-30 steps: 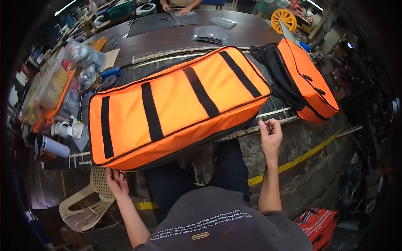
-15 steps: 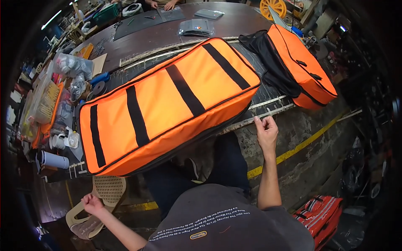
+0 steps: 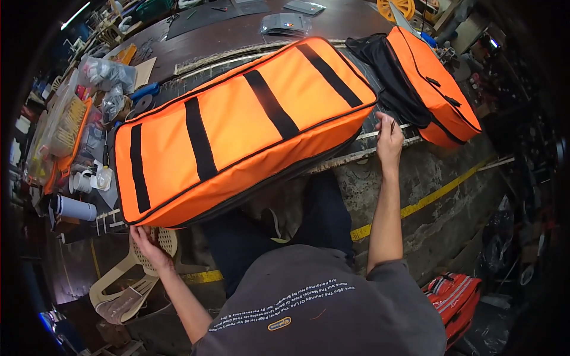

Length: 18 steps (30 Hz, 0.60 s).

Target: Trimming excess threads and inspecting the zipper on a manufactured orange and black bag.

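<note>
A long orange bag point(image 3: 231, 133) with black trim and several black straps across its top lies slanted on the work table in front of me. My left hand point(image 3: 153, 249) is at its near left corner, fingers stretched out and touching the lower edge. Near the bag's right end, my right hand point(image 3: 390, 142) is closed with thumb and fingers pinched. Whatever small thing may be in that pinch is too small to make out. A second orange bag point(image 3: 430, 77) with a black side and dark zipper pulls lies farther right.
On the left are clear plastic boxes point(image 3: 65, 133), mugs point(image 3: 80, 182) and a white cylinder point(image 3: 77, 208). Grey packets point(image 3: 286, 24) lie on the dark table point(image 3: 225, 41). A beige chair point(image 3: 113, 282) stands at lower left; a red bag point(image 3: 454, 305) rests at lower right.
My left hand has moved up and forward to the bag's near left corner. My right hand has moved forward and slightly right, to beside the bag's right end.
</note>
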### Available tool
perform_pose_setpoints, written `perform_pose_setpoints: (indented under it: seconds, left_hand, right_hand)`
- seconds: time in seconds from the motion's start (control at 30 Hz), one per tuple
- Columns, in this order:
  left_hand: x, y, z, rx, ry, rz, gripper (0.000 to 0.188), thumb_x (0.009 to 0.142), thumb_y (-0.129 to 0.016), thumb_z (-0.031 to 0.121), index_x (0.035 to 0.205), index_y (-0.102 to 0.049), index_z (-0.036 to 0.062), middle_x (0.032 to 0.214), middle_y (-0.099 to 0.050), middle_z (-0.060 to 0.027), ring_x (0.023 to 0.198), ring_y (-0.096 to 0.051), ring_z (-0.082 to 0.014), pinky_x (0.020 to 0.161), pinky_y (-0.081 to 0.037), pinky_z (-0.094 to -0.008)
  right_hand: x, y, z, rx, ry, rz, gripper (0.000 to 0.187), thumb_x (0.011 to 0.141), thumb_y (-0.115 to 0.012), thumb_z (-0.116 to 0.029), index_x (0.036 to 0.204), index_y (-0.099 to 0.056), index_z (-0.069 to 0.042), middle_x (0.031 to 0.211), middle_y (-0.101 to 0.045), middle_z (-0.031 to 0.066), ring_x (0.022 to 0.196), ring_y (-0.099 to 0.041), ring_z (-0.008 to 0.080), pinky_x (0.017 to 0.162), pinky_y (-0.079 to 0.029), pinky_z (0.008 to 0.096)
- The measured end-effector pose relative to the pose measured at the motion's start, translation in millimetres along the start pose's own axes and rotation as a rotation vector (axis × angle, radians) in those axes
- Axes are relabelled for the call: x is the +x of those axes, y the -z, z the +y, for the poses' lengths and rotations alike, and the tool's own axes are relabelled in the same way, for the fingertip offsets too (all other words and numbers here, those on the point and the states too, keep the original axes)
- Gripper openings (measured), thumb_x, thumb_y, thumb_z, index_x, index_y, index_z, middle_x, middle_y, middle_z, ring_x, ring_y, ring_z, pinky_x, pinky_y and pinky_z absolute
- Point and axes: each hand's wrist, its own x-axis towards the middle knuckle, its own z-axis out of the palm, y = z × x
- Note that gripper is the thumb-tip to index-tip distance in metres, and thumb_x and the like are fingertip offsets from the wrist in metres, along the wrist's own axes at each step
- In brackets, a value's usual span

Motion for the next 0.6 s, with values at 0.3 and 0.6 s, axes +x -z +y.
perform_pose_setpoints:
  seconds: [0.3, 0.6]
  left_hand:
    - [-2, -19, -42, -0.115, 0.096, -0.142, 0.093, 0.117, -0.045, 0.076, 0.184, -0.029, 0.0131, 0.190, -0.031, -0.0157, 0.174, -0.029, -0.0319, 0.136, -0.029, -0.0578]
    - [-6, -15, -52, -0.095, 0.258, -0.051, 0.086, 0.117, -0.048, 0.074, 0.178, -0.039, 0.0139, 0.180, -0.044, -0.0129, 0.162, -0.047, -0.0317, 0.127, -0.042, -0.0568]
  right_hand:
    - [30, -19, 56, 0.014, -0.038, -0.155, 0.033, 0.111, -0.073, -0.017, 0.136, -0.079, 0.004, 0.110, -0.083, 0.0064, 0.089, -0.069, 0.0109, 0.084, -0.058, 0.0321]
    - [1, -18, 62, 0.706, -0.377, -0.028, 0.026, 0.118, -0.063, -0.027, 0.124, -0.075, -0.005, 0.099, -0.072, -0.0007, 0.062, -0.054, 0.0059, 0.051, -0.041, 0.0248]
